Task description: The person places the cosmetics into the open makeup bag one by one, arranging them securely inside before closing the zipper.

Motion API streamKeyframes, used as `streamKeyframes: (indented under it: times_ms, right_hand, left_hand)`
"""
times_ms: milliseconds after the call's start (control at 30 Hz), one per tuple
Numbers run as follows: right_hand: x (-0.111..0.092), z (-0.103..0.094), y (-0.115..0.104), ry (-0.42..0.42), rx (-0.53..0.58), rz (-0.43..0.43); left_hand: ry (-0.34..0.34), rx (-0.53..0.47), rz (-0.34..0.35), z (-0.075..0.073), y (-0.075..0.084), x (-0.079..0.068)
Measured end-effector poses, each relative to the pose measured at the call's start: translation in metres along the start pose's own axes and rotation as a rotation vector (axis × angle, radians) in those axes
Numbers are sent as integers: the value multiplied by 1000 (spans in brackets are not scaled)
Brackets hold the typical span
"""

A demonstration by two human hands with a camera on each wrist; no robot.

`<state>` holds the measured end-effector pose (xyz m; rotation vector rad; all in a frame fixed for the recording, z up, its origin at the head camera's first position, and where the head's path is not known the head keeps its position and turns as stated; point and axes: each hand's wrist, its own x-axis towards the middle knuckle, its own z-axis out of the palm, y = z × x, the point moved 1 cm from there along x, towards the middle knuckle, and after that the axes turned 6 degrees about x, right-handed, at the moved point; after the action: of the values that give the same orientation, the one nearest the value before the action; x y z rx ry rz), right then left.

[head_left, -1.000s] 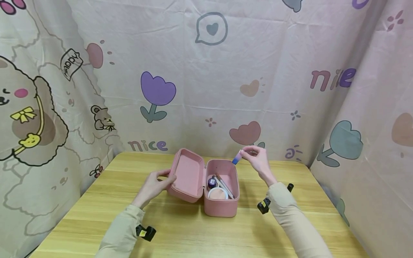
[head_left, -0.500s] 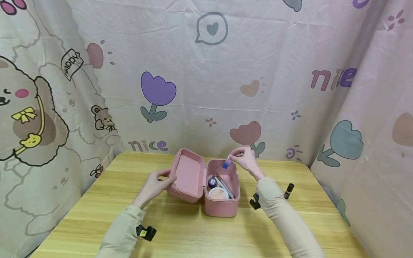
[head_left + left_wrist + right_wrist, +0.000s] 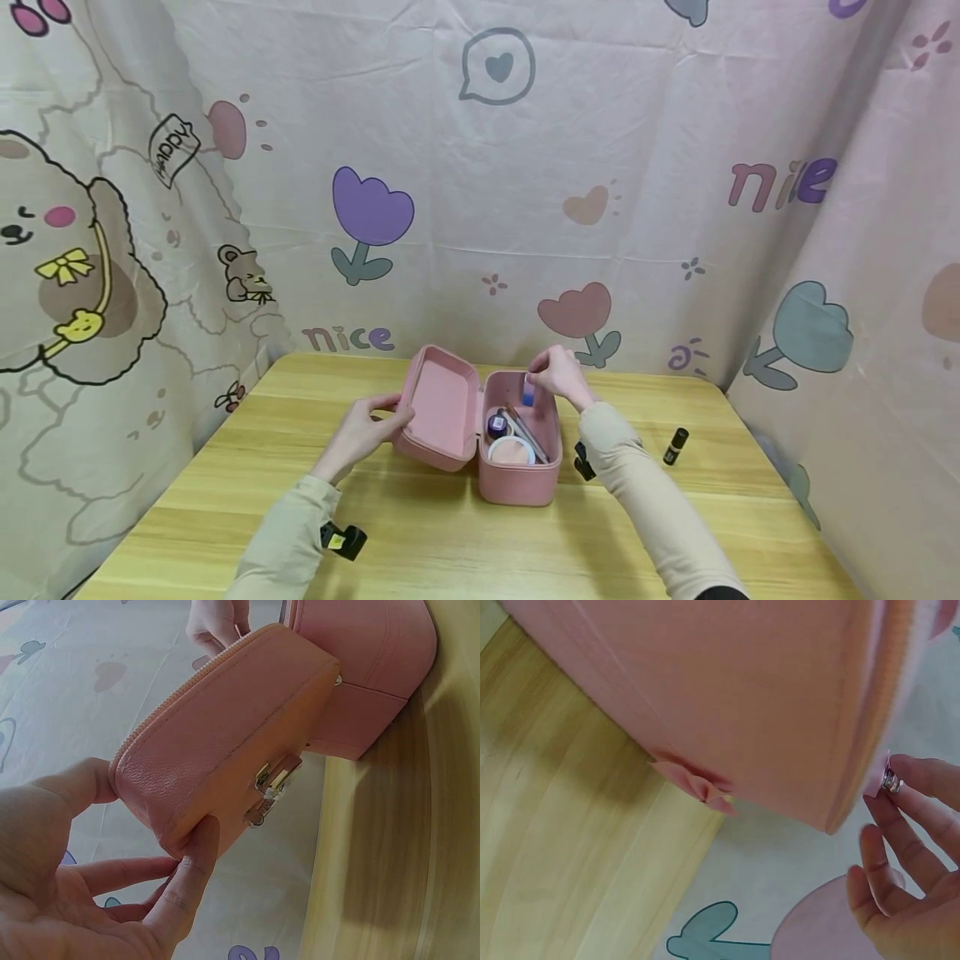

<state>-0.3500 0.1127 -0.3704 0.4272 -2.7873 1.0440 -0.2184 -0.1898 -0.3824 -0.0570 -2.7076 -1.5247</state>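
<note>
A pink cosmetic case (image 3: pixel 519 485) stands on the wooden table, its lid (image 3: pixel 440 406) swung out to the left. My left hand (image 3: pixel 367 435) grips the lid's outer edge; in the left wrist view the thumb (image 3: pixel 191 881) presses near the gold clasp (image 3: pixel 277 780). Over the back of the case's open body, my right hand (image 3: pixel 561 375) pinches a small blue-to-pink tube (image 3: pixel 528 393) by its upper end, blue end down. In the right wrist view the tube's silvery end (image 3: pixel 890 780) shows between thumb and fingers; the rest is hidden behind the case wall.
Inside the case lie a round powder compact (image 3: pixel 512 451), a small dark purple jar (image 3: pixel 497 426) and slim brushes (image 3: pixel 529 432). A black lipstick-like tube (image 3: pixel 676 446) stands on the table (image 3: pixel 300 500) at right. A printed curtain (image 3: pixel 450 208) hangs behind.
My right hand has moved left and slightly down, bringing the blue-to-pink tube from beside the case's rim to inside its opening. The left hand still holds the lid.
</note>
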Motion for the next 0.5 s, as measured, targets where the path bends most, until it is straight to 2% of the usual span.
streamKeyframes:
  times_ms: [200, 500]
  right_hand:
    - [1, 5, 1, -29, -32, 19]
    - [5, 14, 5, -53, -148, 5]
  left_hand:
    - [0, 2, 6, 0, 0, -1]
    - [3, 7, 9, -1, 1, -2]
